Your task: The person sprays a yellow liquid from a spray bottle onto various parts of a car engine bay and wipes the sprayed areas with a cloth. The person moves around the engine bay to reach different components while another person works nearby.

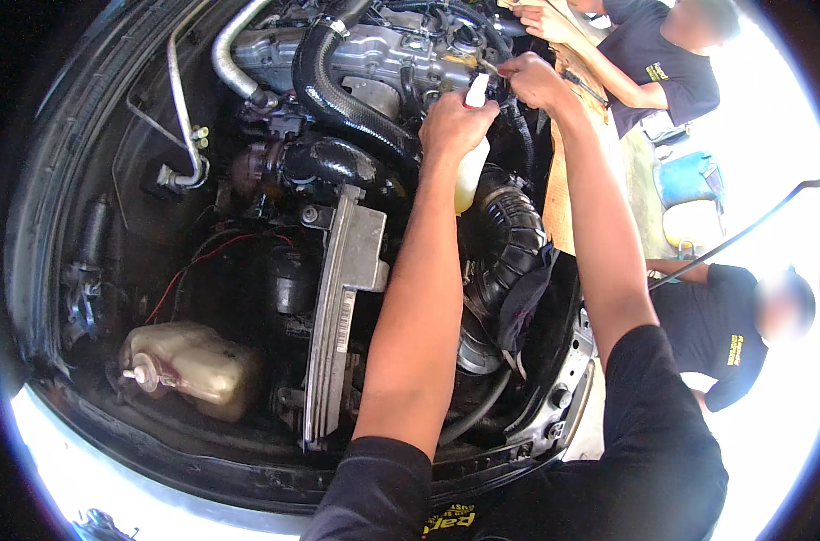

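Observation:
My left hand [455, 131] is wrapped round a translucent bottle [469, 180] with a white top and pale yellow liquid low inside. It holds the bottle above the engine, close to the engine's right end. A little further right and higher, my right hand [536, 79] is closed, with a slim light-coloured tip showing past its fingers near the metal engine cover [275, 52]. What that slim thing is, I cannot make out. Beneath my left hand runs a ribbed black air hose [509, 216]. A thick black hose [315, 77] crosses the engine to the left.
A finned metal box [336, 316] stands left of my left forearm. A yellowed plastic reservoir [189, 365] sits lower left. Brown cardboard [565, 180] lies along the right edge. Two other people [667, 63] are at the right, near a blue container [690, 178]; a thin black rod [744, 225] slants there.

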Demonstrator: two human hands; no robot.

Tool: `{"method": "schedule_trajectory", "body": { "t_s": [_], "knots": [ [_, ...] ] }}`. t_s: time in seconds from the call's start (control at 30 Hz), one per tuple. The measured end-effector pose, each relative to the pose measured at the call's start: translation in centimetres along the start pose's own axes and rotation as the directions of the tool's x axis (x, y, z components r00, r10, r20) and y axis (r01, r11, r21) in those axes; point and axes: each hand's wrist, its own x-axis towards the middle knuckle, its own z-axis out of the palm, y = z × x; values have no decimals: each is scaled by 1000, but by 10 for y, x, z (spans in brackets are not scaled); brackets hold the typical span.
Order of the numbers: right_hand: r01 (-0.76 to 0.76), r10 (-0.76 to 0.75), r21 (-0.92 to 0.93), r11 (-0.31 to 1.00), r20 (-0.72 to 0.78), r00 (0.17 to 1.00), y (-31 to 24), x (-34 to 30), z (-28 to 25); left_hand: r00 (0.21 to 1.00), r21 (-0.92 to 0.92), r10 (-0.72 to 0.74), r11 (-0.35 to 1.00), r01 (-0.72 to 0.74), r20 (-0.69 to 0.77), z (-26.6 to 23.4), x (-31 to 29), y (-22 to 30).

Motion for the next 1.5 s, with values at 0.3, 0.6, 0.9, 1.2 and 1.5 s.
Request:
{"method": "schedule_trajectory", "body": {
  "t_s": [0.3,0.6,0.9,1.2,1.5],
  "knots": [
    [-409,639,523,748,-403,655,-42,-101,32,996,-73,6,997,-13,-90,7,10,-12],
    [-465,635,453,761,-370,678,-39,-117,29,991,-178,76,979,-94,-108,1,21,-26],
    [-417,693,600,683,-352,629,-26,-129,26,974,-443,-9,889,111,225,4,9,-14],
    [-485,763,651,584,-236,602,-43,-132,26,978,-438,-81,885,160,193,-1,1,-2],
    [-518,788,654,552,-206,580,-50,-130,24,999,-366,-22,930,39,50,-3,1,7]
  ]
}}
